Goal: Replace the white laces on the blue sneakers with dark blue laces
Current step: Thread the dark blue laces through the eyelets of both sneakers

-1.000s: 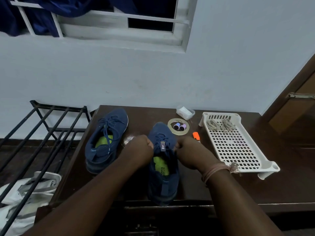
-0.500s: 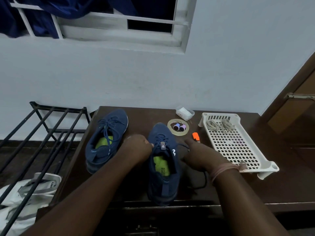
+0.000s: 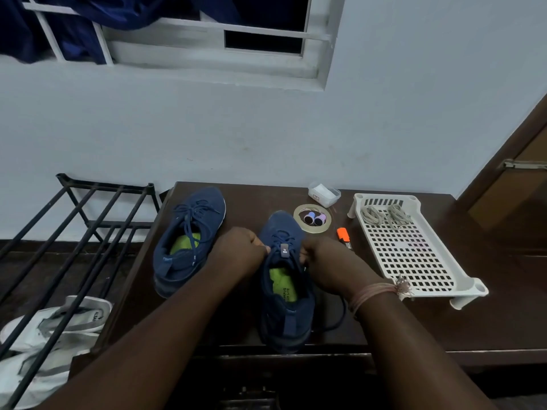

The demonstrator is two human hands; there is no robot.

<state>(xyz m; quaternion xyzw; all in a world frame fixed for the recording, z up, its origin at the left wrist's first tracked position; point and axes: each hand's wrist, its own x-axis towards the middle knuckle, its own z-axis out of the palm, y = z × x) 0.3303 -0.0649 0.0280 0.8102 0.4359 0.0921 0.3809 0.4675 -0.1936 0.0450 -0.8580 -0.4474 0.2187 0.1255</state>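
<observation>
Nearest the viewer: near sneaker (image 3: pixel 285 294), blue, green insole showing, heel at the front edge of the dark desk (image 3: pixel 414 327), toe pointed toward the wall. Left hand (image 3: pixel 241 250) against the left side of its upper, fingers curled, thumb tip at the tongue; content of the grip not discernible. Right hand (image 3: pixel 328 261) against the right side, fingers curled in a pinch on the dark blue lace (image 3: pixel 340 316), the slack of which looped onto the desk to the right of the heel. Thread band (image 3: pixel 377 292) around the right wrist. Farther left: second sneaker (image 3: pixel 189 241), already laced in dark blue, lay apart from the first. Right: white perforated tray (image 3: pixel 414 255), with the pale removed laces (image 3: pixel 384 216) coiled at its far end. Between tray and near sneaker: orange marker (image 3: pixel 344 236). Beyond: tape roll (image 3: pixel 312 221), then a small clear box (image 3: pixel 324 194) near the wall. Off the desk at left: black metal rack (image 3: pixel 88 229) over white shoes (image 3: pixel 56 327) on the floor.
</observation>
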